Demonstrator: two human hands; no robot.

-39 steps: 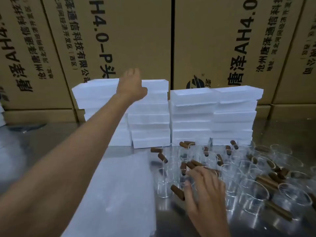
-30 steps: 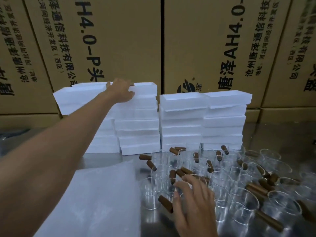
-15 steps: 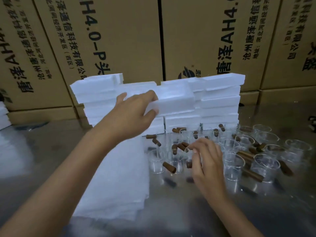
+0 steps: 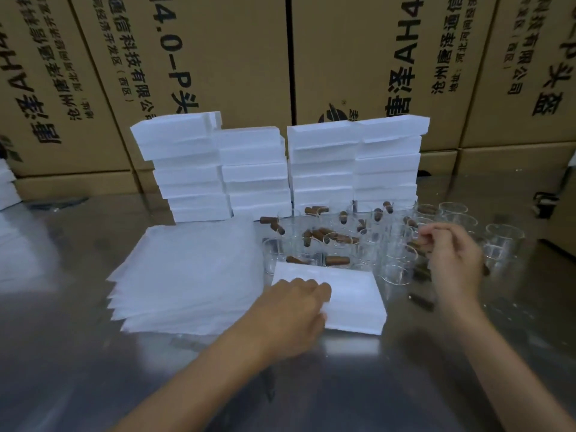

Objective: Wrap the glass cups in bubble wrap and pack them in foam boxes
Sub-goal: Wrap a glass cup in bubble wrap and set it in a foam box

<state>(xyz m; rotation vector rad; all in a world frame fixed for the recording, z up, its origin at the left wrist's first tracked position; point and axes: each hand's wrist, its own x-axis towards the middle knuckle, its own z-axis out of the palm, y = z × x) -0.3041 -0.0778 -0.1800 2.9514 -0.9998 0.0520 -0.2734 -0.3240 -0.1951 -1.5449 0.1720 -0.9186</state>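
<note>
A white foam box (image 4: 352, 294) lies flat on the steel table (image 4: 93, 353) in front of me. My left hand (image 4: 293, 310) grips its near left edge. Behind it stand several clear glass cups (image 4: 399, 266) with brown wooden handles, some handles lying across the rims. My right hand (image 4: 448, 254) hovers over the right side of the cups, its fingertips pinched on a brown handle (image 4: 416, 243) of one cup. A stack of white bubble wrap sheets (image 4: 190, 272) lies to the left of the foam box.
Stacks of white foam boxes (image 4: 258, 169) rise at the back of the table. Behind them stands a wall of large printed cardboard cartons (image 4: 358, 57). More white sheets (image 4: 6, 185) sit at the far left edge.
My left hand has brought one foam box from the stacks down onto the table near me. My right hand has moved right across the cups and pinched a handle.
</note>
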